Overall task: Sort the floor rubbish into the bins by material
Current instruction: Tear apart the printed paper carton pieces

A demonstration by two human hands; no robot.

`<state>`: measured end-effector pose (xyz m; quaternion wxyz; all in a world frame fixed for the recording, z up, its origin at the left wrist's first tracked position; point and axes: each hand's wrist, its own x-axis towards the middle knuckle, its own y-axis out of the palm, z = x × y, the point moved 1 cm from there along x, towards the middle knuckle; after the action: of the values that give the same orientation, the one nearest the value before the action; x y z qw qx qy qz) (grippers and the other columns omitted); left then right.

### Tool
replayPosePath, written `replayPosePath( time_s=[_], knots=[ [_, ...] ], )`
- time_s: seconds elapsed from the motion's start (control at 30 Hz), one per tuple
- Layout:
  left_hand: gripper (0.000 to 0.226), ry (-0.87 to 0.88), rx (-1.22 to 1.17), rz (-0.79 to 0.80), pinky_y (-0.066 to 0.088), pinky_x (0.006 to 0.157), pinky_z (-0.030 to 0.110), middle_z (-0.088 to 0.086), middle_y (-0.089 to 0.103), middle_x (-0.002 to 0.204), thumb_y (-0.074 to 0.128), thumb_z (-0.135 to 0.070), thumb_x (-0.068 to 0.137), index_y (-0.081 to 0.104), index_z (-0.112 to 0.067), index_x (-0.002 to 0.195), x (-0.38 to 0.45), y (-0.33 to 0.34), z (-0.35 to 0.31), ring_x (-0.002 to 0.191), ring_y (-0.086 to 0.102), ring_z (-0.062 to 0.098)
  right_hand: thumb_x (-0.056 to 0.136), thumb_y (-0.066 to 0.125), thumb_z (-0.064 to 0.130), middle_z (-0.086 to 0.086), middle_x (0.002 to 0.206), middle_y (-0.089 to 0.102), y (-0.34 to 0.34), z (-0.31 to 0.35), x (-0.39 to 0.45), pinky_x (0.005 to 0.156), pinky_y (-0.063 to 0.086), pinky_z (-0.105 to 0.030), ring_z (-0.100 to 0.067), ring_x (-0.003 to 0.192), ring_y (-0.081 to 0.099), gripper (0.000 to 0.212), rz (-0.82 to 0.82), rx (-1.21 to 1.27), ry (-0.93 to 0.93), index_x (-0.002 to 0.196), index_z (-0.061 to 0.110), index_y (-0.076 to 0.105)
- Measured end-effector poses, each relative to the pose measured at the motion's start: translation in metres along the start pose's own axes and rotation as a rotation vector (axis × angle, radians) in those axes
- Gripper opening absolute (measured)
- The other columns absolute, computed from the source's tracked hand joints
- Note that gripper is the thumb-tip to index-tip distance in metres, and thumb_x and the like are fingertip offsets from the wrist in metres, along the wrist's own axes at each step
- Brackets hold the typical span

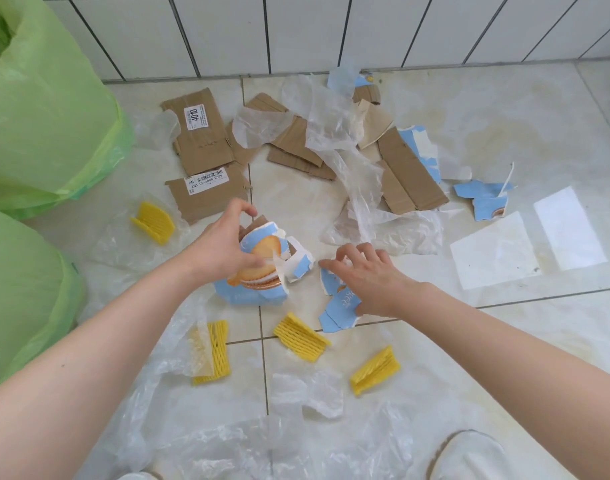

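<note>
My left hand (223,247) is gripping a bundle of torn blue-and-white biscuit-box card pieces (262,268), glossy, with a printed sandwich biscuit; my fingers are closed around it just above the pale tiled floor (435,358). My right hand (369,275) is lying with spread fingers on another torn blue card scrap (338,310) that is flat on the floor, not yet clamped on it. Around them I am counting four yellow ribbed foam net pieces (301,337), soft and folded. Beyond are lying several flat brown corrugated cardboard pieces (201,133), two with white labels, mixed with crumpled thin transparent plastic film (348,161). At right are lying two smooth white paper rectangles (494,251). At left are standing two bins lined with green plastic bags (36,109).
</note>
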<state>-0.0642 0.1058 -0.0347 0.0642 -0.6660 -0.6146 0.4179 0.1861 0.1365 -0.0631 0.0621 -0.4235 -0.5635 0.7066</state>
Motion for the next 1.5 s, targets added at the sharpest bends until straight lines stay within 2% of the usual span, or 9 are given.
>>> replayPosePath(
  time_s=[0.1, 0.27, 0.47, 0.63, 0.83, 0.93, 1.03, 1.27, 1.5],
  knots=[
    [0.070, -0.006, 0.007, 0.086, 0.051, 0.081, 0.034, 0.000, 0.062, 0.098, 0.084, -0.015, 0.068, 0.046, -0.030, 0.126, 0.003, 0.004, -0.005, 0.090, 0.059, 0.020, 0.060, 0.083, 0.031, -0.004, 0.127, 0.032, -0.005, 0.003, 0.009, 0.086, 0.040, -0.034, -0.026, 0.106, 0.037, 0.096, 0.028, -0.046, 0.031, 0.137, 0.024, 0.026],
    [0.024, 0.032, -0.046, 0.100, 0.038, 0.057, 0.021, 0.001, 0.056, 0.072, 0.079, -0.012, 0.074, 0.063, 0.000, 0.086, 0.009, 0.014, -0.017, 0.065, 0.049, 0.014, 0.047, 0.089, 0.043, -0.006, 0.118, 0.034, -0.010, 0.007, 0.021, 0.072, 0.031, -0.031, -0.023, 0.088, 0.025, 0.103, 0.070, -0.158, 0.068, 0.125, 0.014, 0.029],
    [0.022, 0.036, 0.154, 0.182, 0.034, 0.053, 0.020, -0.006, 0.052, 0.067, 0.078, -0.024, 0.077, 0.058, -0.015, 0.074, 0.016, 0.015, -0.015, 0.063, 0.049, 0.012, 0.059, 0.085, 0.042, -0.002, 0.098, 0.040, -0.004, 0.000, 0.015, 0.071, 0.030, -0.035, -0.022, 0.081, 0.037, 0.097, 0.002, -0.097, 0.020, 0.127, 0.012, 0.023],
    [0.040, 0.204, 0.497, 0.253, 0.036, 0.094, 0.025, -0.004, 0.042, 0.137, 0.077, -0.030, 0.076, 0.062, -0.010, 0.107, 0.027, 0.024, -0.008, 0.121, 0.042, 0.019, 0.074, 0.074, 0.023, 0.004, 0.101, 0.053, 0.002, -0.027, -0.014, 0.080, 0.038, -0.039, -0.023, 0.089, 0.053, 0.060, -0.002, 0.427, 0.114, 0.118, 0.022, 0.034],
    [0.032, 0.351, 0.636, 0.270, 0.029, 0.109, 0.031, -0.007, 0.023, 0.154, 0.073, -0.032, 0.077, 0.061, -0.018, 0.103, 0.031, 0.044, -0.016, 0.139, 0.016, 0.020, 0.084, 0.068, 0.019, 0.004, 0.070, 0.044, -0.020, -0.071, -0.052, 0.057, 0.033, -0.021, -0.013, 0.065, 0.042, 0.021, -0.216, 0.927, 0.252, 0.077, 0.016, 0.048],
    [0.046, 0.393, 0.737, 0.267, 0.038, 0.102, 0.035, -0.010, 0.028, 0.149, 0.069, -0.033, 0.078, 0.057, -0.016, 0.119, 0.032, 0.053, -0.017, 0.133, 0.024, 0.020, 0.086, 0.067, 0.019, 0.000, 0.070, 0.050, -0.037, -0.093, -0.050, 0.056, 0.037, -0.016, -0.012, 0.063, 0.045, 0.017, -0.364, 1.107, 0.312, 0.077, 0.015, 0.053],
    [0.048, 0.404, 0.779, 0.257, 0.043, 0.095, 0.036, -0.008, 0.036, 0.138, 0.070, -0.033, 0.077, 0.054, -0.017, 0.120, 0.033, 0.059, -0.022, 0.122, 0.032, 0.019, 0.086, 0.066, 0.019, -0.020, 0.094, 0.064, -0.039, -0.117, -0.038, 0.072, 0.053, -0.041, -0.028, 0.077, 0.061, 0.017, -0.488, 1.236, 0.415, 0.097, 0.007, 0.061],
    [0.049, 0.295, 0.763, 0.234, 0.041, 0.092, 0.034, -0.003, 0.037, 0.120, 0.074, -0.037, 0.069, 0.056, -0.020, 0.111, 0.044, 0.061, -0.021, 0.099, 0.029, 0.018, 0.083, 0.062, 0.025, -0.021, 0.108, 0.059, -0.027, -0.177, -0.012, 0.082, 0.053, -0.049, -0.037, 0.096, 0.061, 0.027, -0.606, 1.038, 0.737, 0.101, 0.004, 0.059],
    [0.042, 0.133, 0.358, 0.116, 0.029, 0.055, 0.029, -0.002, 0.045, 0.069, 0.082, -0.028, 0.064, 0.040, -0.021, 0.068, 0.051, 0.055, -0.025, 0.076, 0.041, 0.020, 0.088, 0.052, 0.039, -0.016, 0.126, 0.048, 0.000, -0.212, -0.012, 0.094, 0.037, -0.045, -0.043, 0.117, 0.040, 0.045, -0.339, 0.809, 1.060, 0.116, 0.004, 0.052]
  ],
)
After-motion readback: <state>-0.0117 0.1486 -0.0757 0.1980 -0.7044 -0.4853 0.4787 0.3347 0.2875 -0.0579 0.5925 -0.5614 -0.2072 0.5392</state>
